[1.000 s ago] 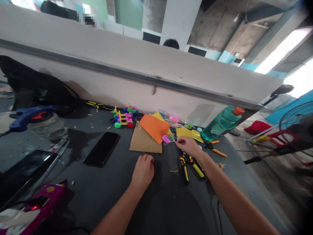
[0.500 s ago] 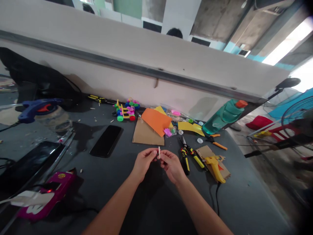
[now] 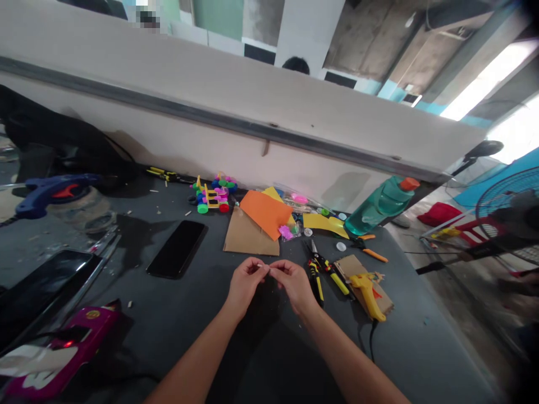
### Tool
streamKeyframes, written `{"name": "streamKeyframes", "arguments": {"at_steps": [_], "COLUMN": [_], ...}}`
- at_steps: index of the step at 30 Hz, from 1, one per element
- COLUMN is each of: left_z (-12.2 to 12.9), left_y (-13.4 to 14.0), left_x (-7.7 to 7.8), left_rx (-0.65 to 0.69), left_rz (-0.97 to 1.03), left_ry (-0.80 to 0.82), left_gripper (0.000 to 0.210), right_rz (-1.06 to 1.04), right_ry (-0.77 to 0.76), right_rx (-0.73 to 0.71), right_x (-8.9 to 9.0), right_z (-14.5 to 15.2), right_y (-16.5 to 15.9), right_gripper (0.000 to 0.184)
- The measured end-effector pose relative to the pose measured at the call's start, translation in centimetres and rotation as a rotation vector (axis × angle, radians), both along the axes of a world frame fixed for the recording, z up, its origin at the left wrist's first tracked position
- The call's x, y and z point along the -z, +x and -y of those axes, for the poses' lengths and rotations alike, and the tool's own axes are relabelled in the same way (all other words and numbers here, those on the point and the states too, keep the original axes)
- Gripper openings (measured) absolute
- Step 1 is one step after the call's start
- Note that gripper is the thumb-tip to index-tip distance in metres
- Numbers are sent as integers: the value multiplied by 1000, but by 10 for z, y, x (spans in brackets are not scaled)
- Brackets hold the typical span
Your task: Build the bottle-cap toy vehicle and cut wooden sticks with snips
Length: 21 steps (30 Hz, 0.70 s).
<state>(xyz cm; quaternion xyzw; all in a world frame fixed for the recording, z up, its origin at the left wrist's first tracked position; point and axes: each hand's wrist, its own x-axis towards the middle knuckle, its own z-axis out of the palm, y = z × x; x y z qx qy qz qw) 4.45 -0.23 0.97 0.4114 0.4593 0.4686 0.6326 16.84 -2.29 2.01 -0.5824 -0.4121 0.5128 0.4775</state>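
Note:
My left hand (image 3: 245,286) and my right hand (image 3: 293,285) meet over the dark table, thumbs and forefingers pinched together tip to tip. Whatever lies between the fingertips is hidden or too small to make out. Just beyond them is a piece of brown cardboard (image 3: 248,238), partly covered by an orange sheet (image 3: 267,212). To the right of my right hand lie yellow-and-black cutting pliers (image 3: 315,278) and another tool with yellow-and-black handles (image 3: 334,278). A yellow glue gun (image 3: 369,294) rests on a second cardboard piece (image 3: 347,266).
A black phone (image 3: 177,249) lies left of my hands. A magenta power strip (image 3: 80,342) and a blue glue gun (image 3: 59,193) are farther left. Colourful toy vehicles (image 3: 210,196) stand near the wall. A green bottle (image 3: 379,206) stands at the back right, with orange-handled pliers (image 3: 373,252) before it.
A short white stick stood upright between my fingertips before; it no longer shows clearly. My fingertips have come together, and the view has shifted slightly.

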Motion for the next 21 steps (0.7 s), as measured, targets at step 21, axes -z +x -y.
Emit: {"name": "streamKeyframes", "arguments": {"at_steps": [21], "left_z": [6], "left_y": [5], "left_x": [29], "left_rx": [104], "left_rz": [-518], "left_ry": [340], "left_gripper": [20], "right_rz": [1225], "right_ry": [130], "right_rx": [203], "right_x": [16], "right_z": [-99], "right_y": [160], "right_gripper": [18]}}
